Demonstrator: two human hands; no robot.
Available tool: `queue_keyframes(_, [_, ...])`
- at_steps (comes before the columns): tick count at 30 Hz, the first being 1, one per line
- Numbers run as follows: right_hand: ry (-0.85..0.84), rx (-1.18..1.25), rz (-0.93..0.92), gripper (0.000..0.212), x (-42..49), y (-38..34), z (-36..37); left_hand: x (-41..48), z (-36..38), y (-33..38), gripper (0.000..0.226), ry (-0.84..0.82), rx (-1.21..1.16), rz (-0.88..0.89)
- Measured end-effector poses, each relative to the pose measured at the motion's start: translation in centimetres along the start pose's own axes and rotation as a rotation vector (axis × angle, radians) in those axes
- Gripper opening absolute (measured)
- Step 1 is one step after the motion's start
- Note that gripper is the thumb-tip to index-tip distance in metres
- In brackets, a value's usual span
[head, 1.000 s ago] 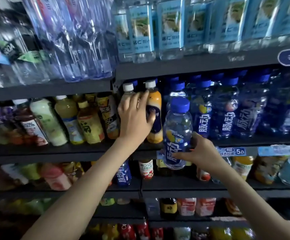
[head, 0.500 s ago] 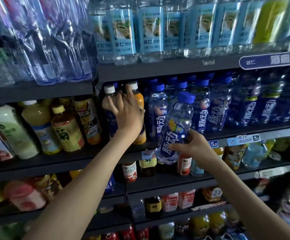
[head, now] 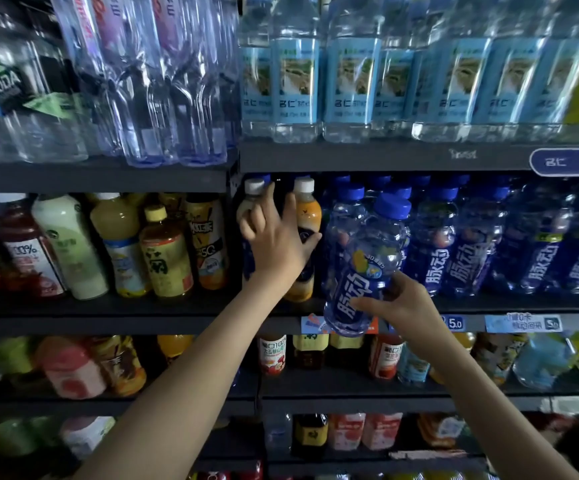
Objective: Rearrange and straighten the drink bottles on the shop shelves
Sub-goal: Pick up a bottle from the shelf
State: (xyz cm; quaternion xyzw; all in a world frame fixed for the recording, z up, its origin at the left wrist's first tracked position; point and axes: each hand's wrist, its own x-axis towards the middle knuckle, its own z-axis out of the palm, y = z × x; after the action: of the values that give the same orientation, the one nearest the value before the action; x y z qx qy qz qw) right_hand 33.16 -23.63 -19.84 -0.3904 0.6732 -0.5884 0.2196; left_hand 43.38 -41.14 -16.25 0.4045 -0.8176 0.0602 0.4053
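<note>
The right hand (head: 398,303) grips a blue-capped sports-drink bottle (head: 360,271) low on its blue label, fingers curled round the front and thumb behind. The bottle is tilted, its cap leaning up and to the right, and its base hangs out in front of the shelf edge (head: 142,318), off the shelf. Just left of it, the left hand (head: 274,247) lies spread wide over two white-capped bottles. Two straight fingers point up into the gap between them, the bent outer fingers rest on the shoulder of the pale bottle (head: 248,206), and the thumb reaches across the dark label of the orange juice bottle (head: 307,216); no firm grip on either shows. The orange juice bottle stands between the two hands, close against the held bottle's left side. Behind and to the right of the right hand runs a packed row of matching blue-capped bottles (head: 471,251), upright, its leftmost ones partly hidden by the held bottle. Price tags (head: 523,323) sit on the shelf edge right of that hand. Left of the left hand stand mixed juice and tea bottles, among them a yellow tea bottle (head: 165,258). Above both hands are water bottles with pale blue labels (head: 350,77); below them, red-labelled small bottles (head: 272,355).
</note>
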Motion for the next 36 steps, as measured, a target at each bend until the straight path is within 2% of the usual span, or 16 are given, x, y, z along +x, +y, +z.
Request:
queue_keyframes(3, [-0.025, -0.029, -0.022, 0.033, 0.1, -0.2, 0.5, -0.2, 0.5, -0.6, 0.082, -0.005, 0.012, 0.002])
queue_keyframes(6, [-0.039, -0.06, -0.036, 0.037, 0.3, -0.1, 1.0, -0.7, 1.1, -1.4, 0.082, 0.121, -0.025, 0.032])
queue_keyframes(8, [-0.043, -0.07, -0.035, 0.041, 0.5, 0.0, 1.3, -1.8, 1.4, -1.9, 0.075, 0.234, -0.149, 0.037])
queue_keyframes(11, [-0.047, -0.061, -0.018, 0.048, 0.6, 0.3, 1.7, -3.7, 1.8, -3.7, 0.069, 0.322, -0.409, -0.091])
queue_keyframes(12, [-0.046, -0.06, -0.012, 0.051, 0.6, 0.4, 1.9, -3.9, 1.7, -4.3, 0.073, 0.267, -0.497, -0.149])
queue_keyframes(15, [-0.042, -0.054, 0.002, 0.063, 0.6, 0.6, 2.7, -2.8, 1.5, -5.7, 0.081, -0.088, -0.708, -0.35])
queue_keyframes(17, [-0.04, -0.043, 0.0, 0.065, 0.5, 0.4, 3.6, -2.0, 1.8, -6.2, 0.068, -0.202, -0.677, -0.432])
queue_keyframes(19, [-0.032, -0.059, -0.021, 0.06, 0.2, 0.2, 4.6, -2.1, 2.0, -6.6, 0.057, -0.158, -0.635, -0.405])
queue_keyframes(22, [-0.018, -0.079, -0.074, 0.052, -0.2, 0.1, 6.3, -4.1, 1.0, -7.2, 0.053, -0.003, -0.675, -0.323])
queue_keyframes(28, [0.002, -0.043, -0.14, 0.06, -0.3, 0.3, 10.7, -9.0, -1.9, -10.8, 0.048, 0.167, -0.658, -0.152])
queue_keyframes(31, [0.009, -0.049, -0.154, 0.059, 0.1, 0.1, 12.8, -9.6, -3.5, -12.9, 0.043, 0.23, -0.649, -0.153])
queue_keyframes(36, [-0.035, -0.055, -0.199, 0.056, 1.4, -1.0, 16.1, -9.4, -5.2, -15.6, 0.053, 0.27, -0.71, -0.263])
